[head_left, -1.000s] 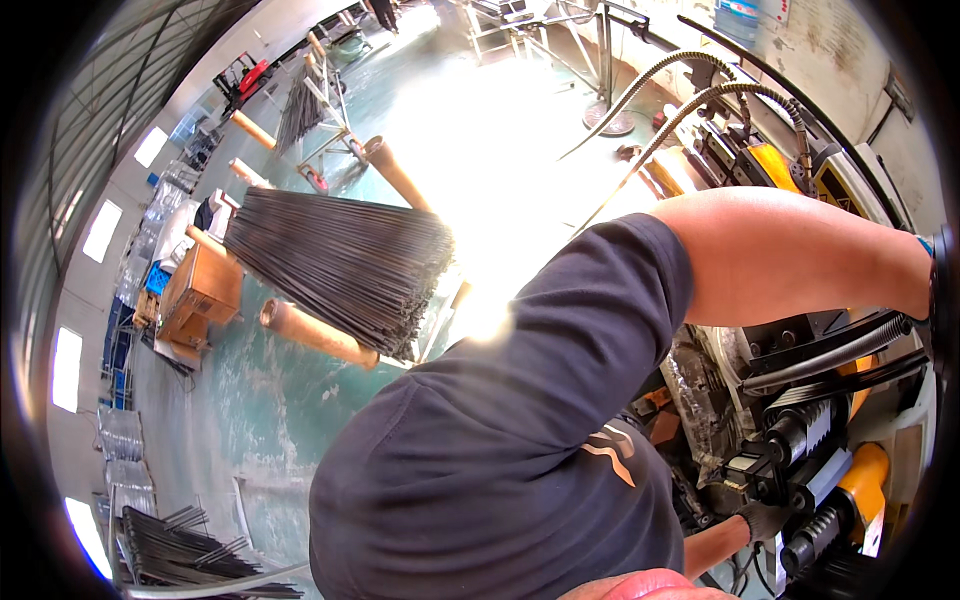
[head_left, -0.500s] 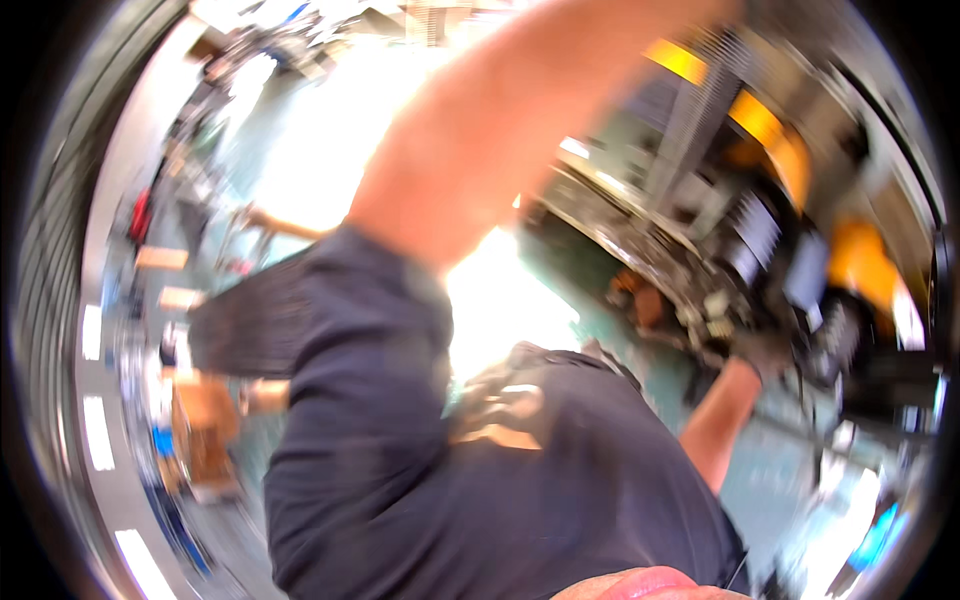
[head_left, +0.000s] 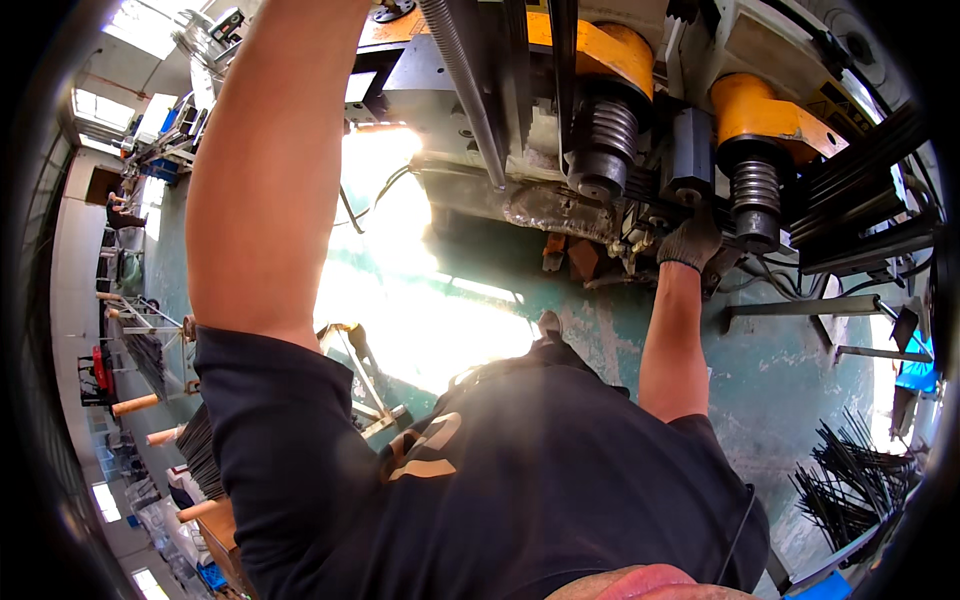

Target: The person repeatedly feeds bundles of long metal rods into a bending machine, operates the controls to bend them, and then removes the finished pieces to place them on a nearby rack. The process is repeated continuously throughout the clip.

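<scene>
My right hand (head_left: pixel 692 240), in a dark knit glove, reaches up into a machine. It is closed just under a grey rectangular block (head_left: pixel 688 150); what lies in its fingers is hidden. On either side of that block hang ribbed steel cylinders, the left one (head_left: pixel 606 140) and the right one (head_left: pixel 755 195), below orange brackets (head_left: pixel 765 108). My bare left forearm (head_left: pixel 265 170) stretches upward past the top edge, and the left hand is out of the picture.
Left of the cylinders slants a ridged metal rod (head_left: pixel 465 95). A bundle of thin black rods (head_left: pixel 855 480) lies at the lower right. A metal stand (head_left: pixel 810 308) juts out at right. Sunlight glares on the green floor (head_left: pixel 765 385). Wooden-ended racks (head_left: pixel 135 405) stand at far left.
My view has swung round, so the machine now spans the top. The left arm appears farther left and more upright. My right hand remains at the machine.
</scene>
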Demonstrator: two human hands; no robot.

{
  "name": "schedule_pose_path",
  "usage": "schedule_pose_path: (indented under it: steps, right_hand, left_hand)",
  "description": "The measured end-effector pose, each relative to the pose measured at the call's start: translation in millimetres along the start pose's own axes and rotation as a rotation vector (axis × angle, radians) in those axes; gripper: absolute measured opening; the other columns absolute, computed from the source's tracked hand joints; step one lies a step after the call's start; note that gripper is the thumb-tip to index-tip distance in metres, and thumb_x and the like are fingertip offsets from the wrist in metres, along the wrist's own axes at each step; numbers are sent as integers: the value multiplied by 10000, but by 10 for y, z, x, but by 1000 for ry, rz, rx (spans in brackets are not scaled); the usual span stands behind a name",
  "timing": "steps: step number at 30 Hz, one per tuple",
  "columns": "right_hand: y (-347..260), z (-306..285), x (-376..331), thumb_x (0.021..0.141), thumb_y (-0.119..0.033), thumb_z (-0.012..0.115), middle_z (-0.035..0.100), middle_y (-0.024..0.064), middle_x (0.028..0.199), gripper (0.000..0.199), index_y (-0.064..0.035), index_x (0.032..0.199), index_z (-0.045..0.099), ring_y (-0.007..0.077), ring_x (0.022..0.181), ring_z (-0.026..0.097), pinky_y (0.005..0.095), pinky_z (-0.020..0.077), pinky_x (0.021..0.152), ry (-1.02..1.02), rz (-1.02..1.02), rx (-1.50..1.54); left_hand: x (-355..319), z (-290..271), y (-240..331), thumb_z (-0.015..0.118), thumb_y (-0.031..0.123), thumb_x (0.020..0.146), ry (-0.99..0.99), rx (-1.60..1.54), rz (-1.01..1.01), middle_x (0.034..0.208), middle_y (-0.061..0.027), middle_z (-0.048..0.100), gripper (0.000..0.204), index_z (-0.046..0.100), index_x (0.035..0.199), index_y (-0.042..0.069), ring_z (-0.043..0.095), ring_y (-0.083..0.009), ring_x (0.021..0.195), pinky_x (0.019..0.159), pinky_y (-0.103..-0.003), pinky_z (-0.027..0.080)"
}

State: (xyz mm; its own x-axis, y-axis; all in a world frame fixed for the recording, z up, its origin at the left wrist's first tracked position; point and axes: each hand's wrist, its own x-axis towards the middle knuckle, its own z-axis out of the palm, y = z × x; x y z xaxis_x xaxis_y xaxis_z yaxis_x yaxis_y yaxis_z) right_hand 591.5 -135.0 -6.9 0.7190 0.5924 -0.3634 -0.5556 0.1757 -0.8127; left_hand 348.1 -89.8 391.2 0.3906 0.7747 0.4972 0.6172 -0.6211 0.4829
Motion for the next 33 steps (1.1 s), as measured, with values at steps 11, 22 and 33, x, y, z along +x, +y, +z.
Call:
schedule_pose_path:
  steps: [11,22,33]
  right_hand:
    - [16,-986,-757,900,-197,748,715,73,1179,365,-119,1249,677,217,994,708,329,579,829,-71,-894,-1064]
    - [393,-22,-1574,989,-169,690,715,154,1124,307,95,1145,668,212,958,698,363,597,857,-828,-438,-619]
    - [802,-153,-3529,1067,-216,585,687,139,1012,331,91,1182,632,240,892,680,361,570,827,-1731,101,-611]
  left_hand:
    - [-1561,-597,-198,685,100,836,203,-127,54,730,-102,691,92,673,816,11,667,-183,671,623,-335,547]
    - [-4752,-840,982,650,29,907,1165,-336,-451,812,-55,634,69,601,955,23,636,-140,750,684,-330,546]
    - [-6347,469,2896,653,-20,906,1944,118,-563,892,-109,709,222,593,1115,28,716,-216,848,790,-372,595]
